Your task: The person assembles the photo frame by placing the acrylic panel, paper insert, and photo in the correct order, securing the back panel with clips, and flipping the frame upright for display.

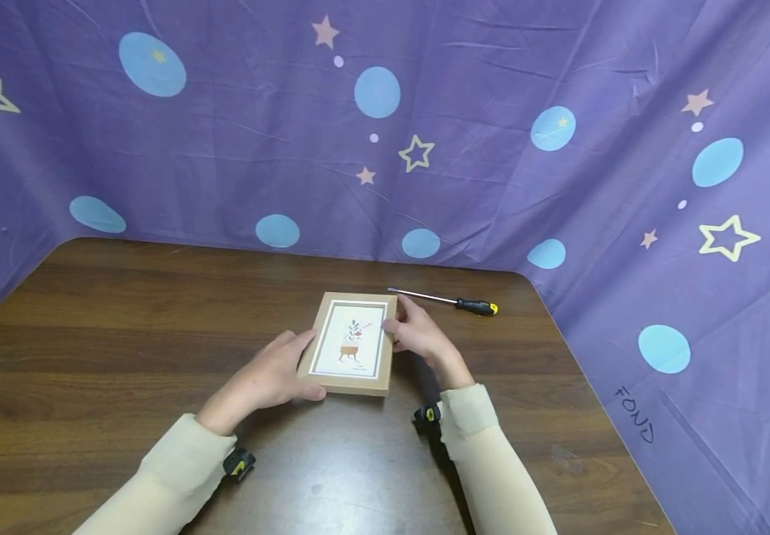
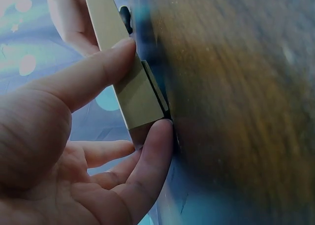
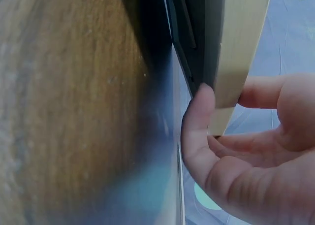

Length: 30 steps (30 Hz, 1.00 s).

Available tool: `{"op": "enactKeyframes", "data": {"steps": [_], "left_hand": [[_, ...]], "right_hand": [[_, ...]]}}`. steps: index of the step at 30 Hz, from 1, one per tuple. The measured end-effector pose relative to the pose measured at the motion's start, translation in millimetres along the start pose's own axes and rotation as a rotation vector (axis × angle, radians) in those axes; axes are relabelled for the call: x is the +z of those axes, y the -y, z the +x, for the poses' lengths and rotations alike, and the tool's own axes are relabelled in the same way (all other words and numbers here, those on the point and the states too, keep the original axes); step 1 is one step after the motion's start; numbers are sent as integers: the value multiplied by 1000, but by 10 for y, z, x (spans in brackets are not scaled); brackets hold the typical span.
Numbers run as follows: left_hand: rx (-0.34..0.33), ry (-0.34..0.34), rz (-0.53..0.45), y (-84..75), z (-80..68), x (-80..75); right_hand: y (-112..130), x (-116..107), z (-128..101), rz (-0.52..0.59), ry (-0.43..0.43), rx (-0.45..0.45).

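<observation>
At the middle of the table, both hands hold a small picture frame (image 1: 353,343) by its long sides. The left hand (image 1: 271,377) grips the edge at nine o'clock, thumb laid along the pale wooden side and a fingertip tucked under the near corner (the left wrist view shows that pinch plainly). The right hand (image 1: 418,334) clasps the edge at three o'clock, fingers curled under and thumb on the side. The frame faces up, its print of a plant on a little stand showing; the near edge seems to sit on the wood while the rest looks slightly raised, though I cannot tell how much. From the right wrist view a dark backing shows beneath it.

Out at one o'clock from the frame lies a screwdriver (image 1: 448,300), black and yellow handle to the right, untouched and just apart from the right hand. So, as I judge it, the frame is in hand and the tool not taken up.

Beyond, the brown table (image 1: 91,357) meets a purple cloth (image 1: 492,148) with stars and blue dots.
</observation>
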<state>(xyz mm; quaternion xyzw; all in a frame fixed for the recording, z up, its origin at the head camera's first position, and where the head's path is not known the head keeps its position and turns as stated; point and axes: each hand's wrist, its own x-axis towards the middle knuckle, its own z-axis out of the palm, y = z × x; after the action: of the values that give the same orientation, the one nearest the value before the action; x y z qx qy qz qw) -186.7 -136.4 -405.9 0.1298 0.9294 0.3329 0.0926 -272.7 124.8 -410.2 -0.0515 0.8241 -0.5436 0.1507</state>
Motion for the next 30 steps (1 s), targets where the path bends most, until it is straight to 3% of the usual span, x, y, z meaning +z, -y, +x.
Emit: {"op": "enactKeyframes", "data": {"steps": [7, 17, 30], "left_hand": [[-5, -11, 12, 12, -6, -1], [-46, -4, 2, 42, 9, -17], [-63, -15, -13, 62, 12, -12]], "right_hand": [[-48, 21, 10, -48, -8, 14], [-52, 53, 14, -153, 21, -90], [-20, 111, -6, -308, -8, -145]]}}
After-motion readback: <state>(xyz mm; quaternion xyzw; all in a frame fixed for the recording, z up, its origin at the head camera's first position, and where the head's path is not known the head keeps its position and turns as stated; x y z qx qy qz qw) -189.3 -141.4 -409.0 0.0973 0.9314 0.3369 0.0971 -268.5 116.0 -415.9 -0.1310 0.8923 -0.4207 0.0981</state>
